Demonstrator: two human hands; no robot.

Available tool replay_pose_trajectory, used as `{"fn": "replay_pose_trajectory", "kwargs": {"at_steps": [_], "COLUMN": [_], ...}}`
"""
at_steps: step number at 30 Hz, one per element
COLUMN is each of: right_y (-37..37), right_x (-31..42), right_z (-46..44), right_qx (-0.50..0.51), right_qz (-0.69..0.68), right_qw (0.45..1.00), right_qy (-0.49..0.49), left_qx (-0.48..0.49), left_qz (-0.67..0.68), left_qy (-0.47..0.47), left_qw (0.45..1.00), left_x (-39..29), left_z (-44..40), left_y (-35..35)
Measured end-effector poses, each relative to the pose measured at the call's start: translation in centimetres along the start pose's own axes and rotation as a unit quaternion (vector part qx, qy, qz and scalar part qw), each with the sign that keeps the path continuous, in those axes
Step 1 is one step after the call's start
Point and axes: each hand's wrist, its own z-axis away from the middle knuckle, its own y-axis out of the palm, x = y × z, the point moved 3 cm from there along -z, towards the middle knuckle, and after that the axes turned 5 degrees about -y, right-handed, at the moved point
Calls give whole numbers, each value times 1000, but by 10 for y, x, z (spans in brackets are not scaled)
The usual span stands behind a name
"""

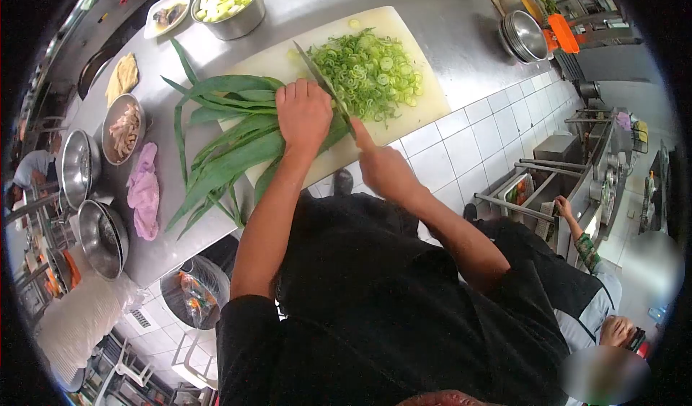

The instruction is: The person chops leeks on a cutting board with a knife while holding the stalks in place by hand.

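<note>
A bundle of long green leek leaves (234, 135) lies across a pale cutting board (425, 92), its leafy tops hanging past the board's left side onto the steel table. My left hand (305, 114) is closed over the bundle and presses it down close to the blade. In my right hand (388, 169) is the handle of a kitchen knife (315, 69), whose blade slants up and left along the cut end of the leaves. On the far side of the blade spreads a loose pile of thin green rings and shreds (371, 74).
Behind the board stand a steel pot of chopped pale-green pieces (241, 24) and a white dish (169, 13). Left are a bowl of meat strips (124, 130) and a pink cloth (144, 190). Nested steel bowls (525, 37) sit far right. A co-worker's arm (573, 222) shows at right.
</note>
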Motion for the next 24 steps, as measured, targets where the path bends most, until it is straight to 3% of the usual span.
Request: {"fn": "replay_pose_trajectory", "kwargs": {"at_steps": [8,11,14,17,24], "right_y": [-32,-63,-68,-84,-112], "right_x": [-8,19,28,46,73], "right_z": [-32,-25,-21,-15,6], "right_qx": [-12,89,74,85,115], "right_qz": [-14,-66,-34,-4,-8], "right_qw": [998,992,996,996,992], "right_qy": [-53,63,31,33,60], "left_qx": [-11,6,58,6,-9], "left_qz": [48,77,28,-4,12], "left_qy": [-8,-43,-24,48,46], "left_qw": [999,996,998,999,999], "left_x": [1,5,7,7,10], "left_z": [3,2,0,1,5], "left_y": [-5,-8,-9,-14,-8]}}
